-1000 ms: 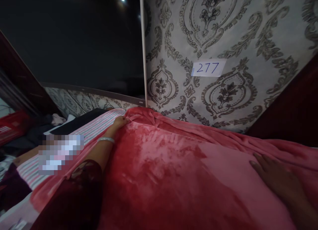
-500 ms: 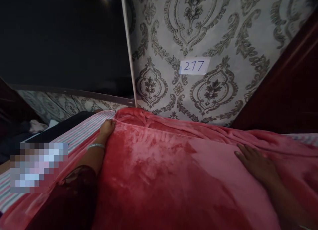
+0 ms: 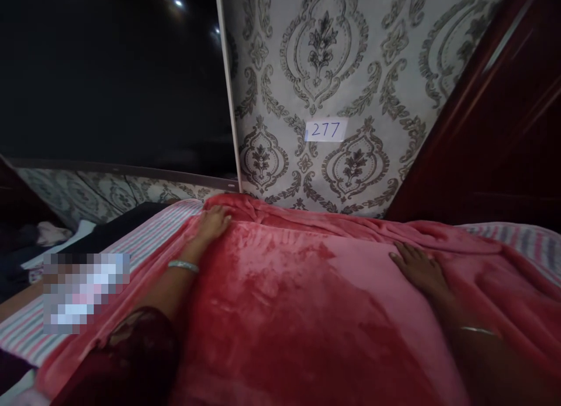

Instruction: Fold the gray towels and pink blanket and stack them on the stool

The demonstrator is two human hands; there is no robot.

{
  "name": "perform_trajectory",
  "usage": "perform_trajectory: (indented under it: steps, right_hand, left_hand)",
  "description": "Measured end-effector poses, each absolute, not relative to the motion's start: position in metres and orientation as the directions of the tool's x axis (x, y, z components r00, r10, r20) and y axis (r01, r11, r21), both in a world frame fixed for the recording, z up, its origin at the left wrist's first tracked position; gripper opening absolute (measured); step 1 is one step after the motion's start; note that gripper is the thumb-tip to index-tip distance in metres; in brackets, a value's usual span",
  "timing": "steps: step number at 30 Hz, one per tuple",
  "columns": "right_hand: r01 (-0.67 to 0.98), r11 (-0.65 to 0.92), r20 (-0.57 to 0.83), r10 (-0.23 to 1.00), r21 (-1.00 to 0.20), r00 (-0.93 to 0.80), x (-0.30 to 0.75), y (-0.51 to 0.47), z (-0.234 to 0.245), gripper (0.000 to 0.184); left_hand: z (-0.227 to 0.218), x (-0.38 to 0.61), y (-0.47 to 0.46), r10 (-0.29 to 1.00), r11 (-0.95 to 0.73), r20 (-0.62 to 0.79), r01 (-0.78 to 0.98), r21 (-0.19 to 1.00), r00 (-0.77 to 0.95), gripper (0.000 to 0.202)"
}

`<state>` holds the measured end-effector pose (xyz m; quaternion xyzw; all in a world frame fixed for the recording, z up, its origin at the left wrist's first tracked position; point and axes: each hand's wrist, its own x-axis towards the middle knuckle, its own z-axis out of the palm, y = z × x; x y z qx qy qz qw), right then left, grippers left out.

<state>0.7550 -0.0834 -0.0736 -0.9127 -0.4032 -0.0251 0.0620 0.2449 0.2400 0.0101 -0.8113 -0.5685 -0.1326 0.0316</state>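
Note:
A plush red and pink blanket (image 3: 289, 312) lies spread in front of me, its far part bunched in folds along the wall. My left hand (image 3: 213, 222) rests on the blanket's far left corner, palm down with the fingers stretched forward. On the right, my right hand (image 3: 418, 269) lies flat on a pale pink patch, its fingers somewhat spread. Neither hand grips the fabric. Beneath the blanket, a striped sheet (image 3: 144, 236) shows at the left and again at the far right.
A large dark television screen (image 3: 114, 84) stands at the back left. Patterned wallpaper carries a paper label (image 3: 326, 131) reading 277. Dark red glossy wood (image 3: 482, 131) slants up at the right. Clothes (image 3: 52, 233) and a blurred-out patch (image 3: 85, 292) are at the left.
My left hand has moved right and loosened from a closed grip on the blanket's corner to lying open. My right hand appears farther left, while the camera view has shifted right.

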Motion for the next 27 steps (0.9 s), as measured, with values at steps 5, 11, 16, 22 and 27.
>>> perform_trajectory:
  steps: [5,11,16,22,27]
  right_hand:
    - [0.745,-0.654,0.267,0.701,-0.126,0.661,0.687,-0.044,-0.026,0.065]
    - [0.969,-0.092,0.170,0.976,-0.228,0.133,0.496,0.062,-0.001,0.064]
    - [0.947,0.104,0.144,0.988,-0.303,-0.063,0.410,0.096,-0.025,0.070]
    - [0.977,-0.078,0.175,0.978,-0.198,0.114,0.481,0.067,-0.034,0.068]
    - [0.905,-0.417,0.012,0.908,-0.087,0.419,0.620,-0.014,-0.035,0.061]
  left_hand:
    - [-0.019,0.253,0.236,0.920,-0.388,0.103,0.917,0.097,0.378,0.049]
    - [-0.033,0.248,0.245,0.920,-0.389,0.077,0.917,0.088,0.383,0.055]
    - [-0.035,0.246,0.251,0.913,-0.406,0.075,0.910,0.080,0.401,0.056]
    - [-0.037,0.246,0.259,0.909,-0.416,0.046,0.906,0.075,0.413,0.060]
    - [-0.032,0.246,0.259,0.913,-0.408,0.020,0.911,0.062,0.407,0.061]
